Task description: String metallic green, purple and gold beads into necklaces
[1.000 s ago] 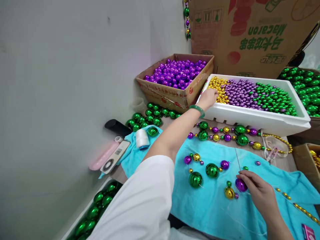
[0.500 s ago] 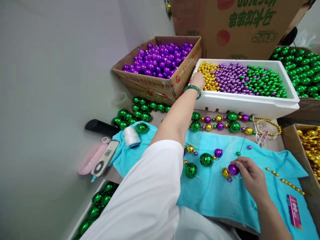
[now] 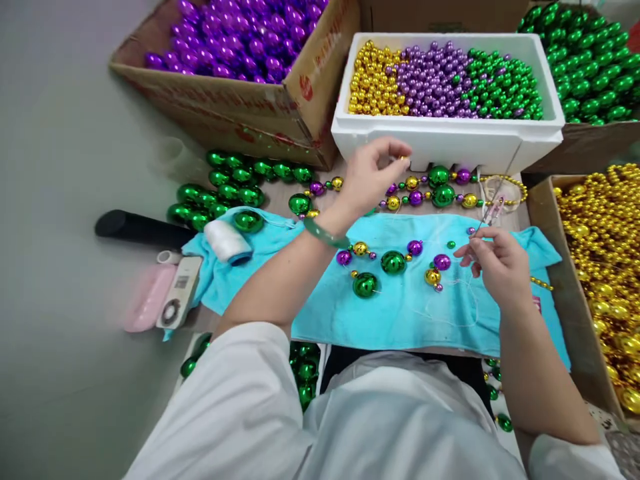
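Note:
My left hand (image 3: 373,175), with a green bangle (image 3: 326,233) at its wrist, is closed in a pinch on a small gold bead (image 3: 404,159) in front of the white foam box (image 3: 450,137). Thumb and fingers of my right hand (image 3: 497,263) pinch a long thin needle (image 3: 509,167) that points up and to the right. Clear thread (image 3: 470,300) curls on the turquoise towel (image 3: 320,313) below. Left of the right hand lie a small green bead (image 3: 451,245), a purple ball (image 3: 442,262) and a gold ball (image 3: 433,277). A large green ball (image 3: 393,262) lies farther left.
Small gold, purple and green beads fill the foam box. Cartons hold purple balls (image 3: 240,40), green balls (image 3: 590,73) and gold beads (image 3: 600,267). Finished-looking bead strands (image 3: 439,175) lie behind the towel. A thread spool (image 3: 227,241) and small fan (image 3: 175,300) are at left.
My left hand has come out of the foam box toward me with a gold bead. My right hand has let go of the purple ball and now holds the needle. The view has shifted.

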